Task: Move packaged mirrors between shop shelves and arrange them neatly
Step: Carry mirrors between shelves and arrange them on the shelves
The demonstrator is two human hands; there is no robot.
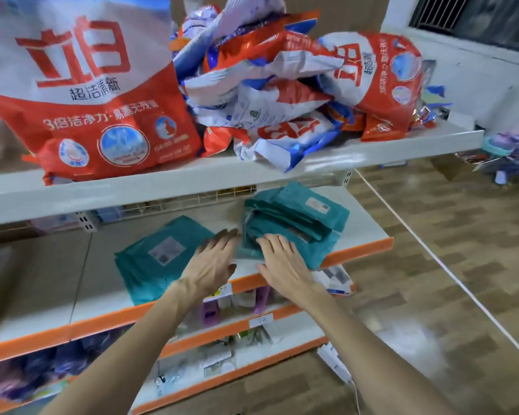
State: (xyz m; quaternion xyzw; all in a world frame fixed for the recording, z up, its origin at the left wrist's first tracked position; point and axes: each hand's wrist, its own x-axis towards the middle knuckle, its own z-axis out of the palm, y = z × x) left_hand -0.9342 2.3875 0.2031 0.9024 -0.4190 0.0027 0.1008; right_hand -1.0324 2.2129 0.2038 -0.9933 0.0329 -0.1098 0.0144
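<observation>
Left hand (213, 266) flat; right hand's (282, 262) fingers (270, 242) seemingly press teal packages (294, 217).

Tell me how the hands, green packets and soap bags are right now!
Left stack of flat teal plastic packets: lying flat, even.
Right stack of flat teal plastic packets: lying flat, fanned out untidily.
Left hand: open, fingers straight, between the stacks.
Right hand: open, flat on the right stack.
Large red-and-white plastic detergent bag: standing upright.
Heap of smaller red, white and blue detergent bags: tumbled, crumpled.
</observation>
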